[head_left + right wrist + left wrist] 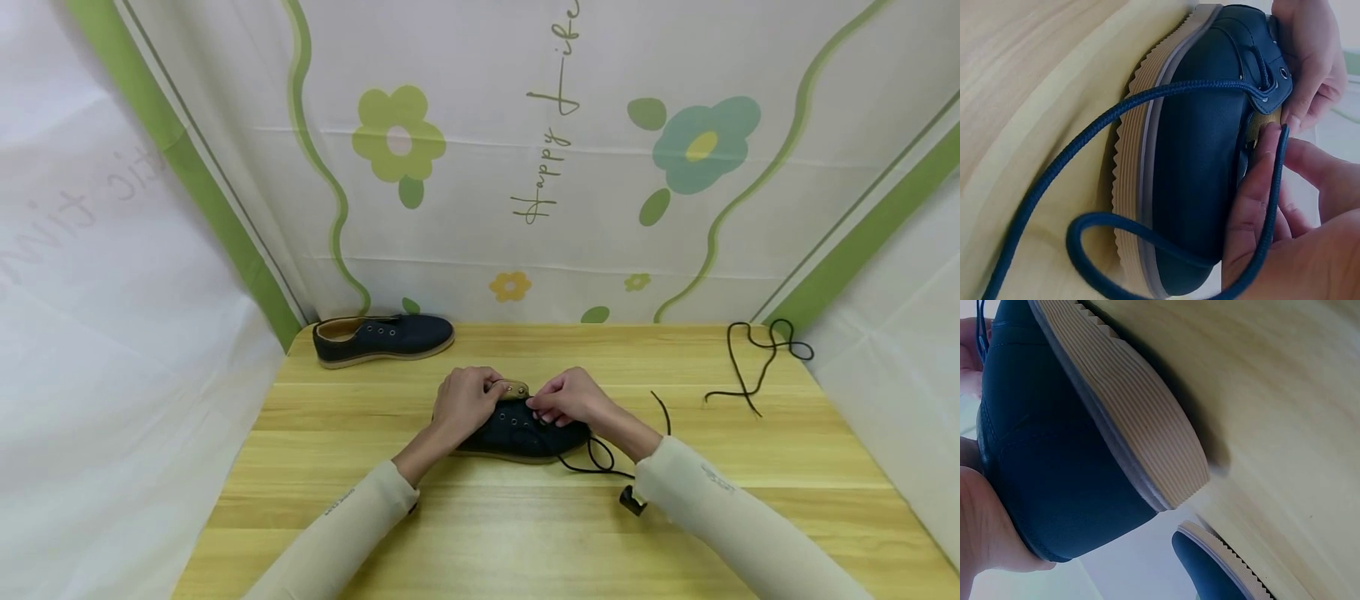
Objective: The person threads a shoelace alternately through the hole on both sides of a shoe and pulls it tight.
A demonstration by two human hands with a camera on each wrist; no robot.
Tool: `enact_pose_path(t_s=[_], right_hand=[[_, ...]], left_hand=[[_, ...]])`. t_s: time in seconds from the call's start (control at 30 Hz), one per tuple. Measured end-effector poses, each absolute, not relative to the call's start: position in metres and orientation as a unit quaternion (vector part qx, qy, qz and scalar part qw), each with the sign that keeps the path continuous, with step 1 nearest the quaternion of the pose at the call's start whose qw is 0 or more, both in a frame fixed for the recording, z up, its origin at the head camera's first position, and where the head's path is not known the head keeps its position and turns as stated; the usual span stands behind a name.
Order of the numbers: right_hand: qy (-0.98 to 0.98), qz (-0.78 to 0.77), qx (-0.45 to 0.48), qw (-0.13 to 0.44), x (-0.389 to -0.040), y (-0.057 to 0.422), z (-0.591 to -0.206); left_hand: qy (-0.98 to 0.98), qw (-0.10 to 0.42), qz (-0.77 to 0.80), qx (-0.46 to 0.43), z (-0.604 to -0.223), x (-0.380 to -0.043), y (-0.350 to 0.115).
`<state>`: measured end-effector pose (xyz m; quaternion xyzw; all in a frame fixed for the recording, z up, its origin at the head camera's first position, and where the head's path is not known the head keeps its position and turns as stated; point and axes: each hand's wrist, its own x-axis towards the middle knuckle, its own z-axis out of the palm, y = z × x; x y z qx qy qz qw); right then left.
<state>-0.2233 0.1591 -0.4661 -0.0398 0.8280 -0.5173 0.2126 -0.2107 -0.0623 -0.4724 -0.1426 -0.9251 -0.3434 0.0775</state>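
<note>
A dark navy shoe [487,435] with a ribbed tan sole lies on the table under both hands, its toe to the right. My left hand [467,402] grips the shoe's upper, thumb against the turned-up eyelet flap [513,387], whose tan lining shows. In the left wrist view that hand [985,525] is around the heel end. Beside the flap, my right hand [573,397] pinches near the opening. A dark shoelace [1147,94] passes through an eyelet, and its upper strand rises to a tip at the right hand's [1310,212] fingertips. The fingers partly hide their hold.
A second navy shoe [397,337], unlaced, stands at the table's back left. Another dark lace [765,367] lies loose at the back right. A lace end [662,410] shows beyond the right forearm. A black device [632,501] is at the right wrist. A printed curtain [480,242] hangs behind.
</note>
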Motion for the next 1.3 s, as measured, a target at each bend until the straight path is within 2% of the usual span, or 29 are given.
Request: enact_pose_path(t_s=[0.63, 0.97, 1.13, 1.3], right_hand=[[0.835, -0.510, -0.036, 0.203, -0.229, 0.151, -0.466], [0.861, -0.486, -0.039, 0.145, -0.228, 0.144, -0.468], [0.888, -0.444, -0.090, 0.082, -0.228, 0.144, -0.469], [0.898, -0.397, -0.190, 0.012, -0.230, 0.144, -0.472]], left_hand=[[-0.925, 0.087, -0.340, -0.142, -0.475, -0.209, -0.063], [-0.925, 0.101, -0.337, -0.146, -0.477, -0.209, -0.063], [-0.924, 0.106, -0.334, -0.151, -0.477, -0.210, -0.063], [-0.924, 0.111, -0.328, -0.162, -0.478, -0.210, -0.064]])
